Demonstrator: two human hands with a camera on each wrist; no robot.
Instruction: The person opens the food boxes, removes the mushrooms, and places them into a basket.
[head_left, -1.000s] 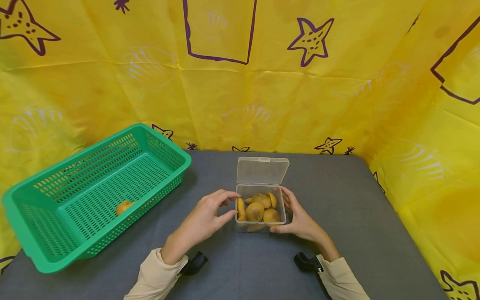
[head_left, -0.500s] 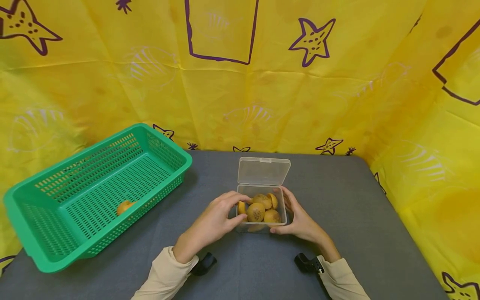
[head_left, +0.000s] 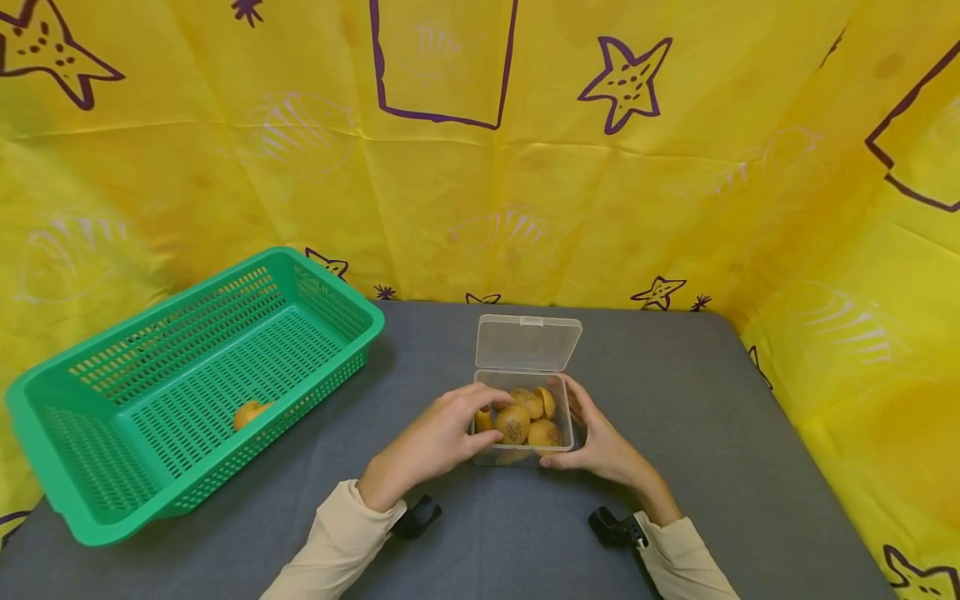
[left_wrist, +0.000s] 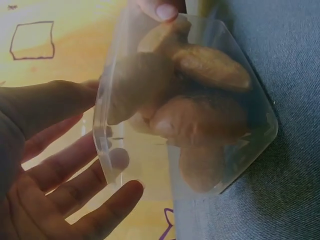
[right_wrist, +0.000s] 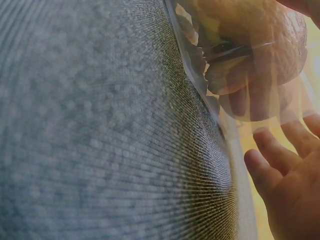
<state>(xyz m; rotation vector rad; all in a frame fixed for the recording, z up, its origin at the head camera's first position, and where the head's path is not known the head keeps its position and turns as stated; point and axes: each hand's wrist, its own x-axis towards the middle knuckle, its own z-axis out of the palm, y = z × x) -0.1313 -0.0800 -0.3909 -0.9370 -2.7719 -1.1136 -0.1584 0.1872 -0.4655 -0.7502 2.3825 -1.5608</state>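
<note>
A clear plastic box (head_left: 523, 457) with its hinged lid (head_left: 528, 342) raised stands on the table. Inside lie several tan, mushroom-like pieces, one a round speckled piece (head_left: 513, 425). My left hand (head_left: 438, 437) reaches over the box's left side, thumb and fingers spread apart, tips close to that speckled piece. In the left wrist view, pieces (left_wrist: 200, 120) show through the box wall beside the left fingers (left_wrist: 107, 212). My right hand (head_left: 603, 442) holds the box at its right side, thumb at the front corner; the right wrist view shows its fingers (right_wrist: 265, 170) along the wall.
A green slotted basket (head_left: 217, 358) stands at the left, with a tan piece (head_left: 249, 414) inside near its front wall. Grey cloth (head_left: 720, 450) covers the table. A yellow printed curtain (head_left: 525, 183) hangs behind and along the right side.
My left hand has moved right, from the box's left rim to above the pieces inside. My right hand and the box stay where they were.
</note>
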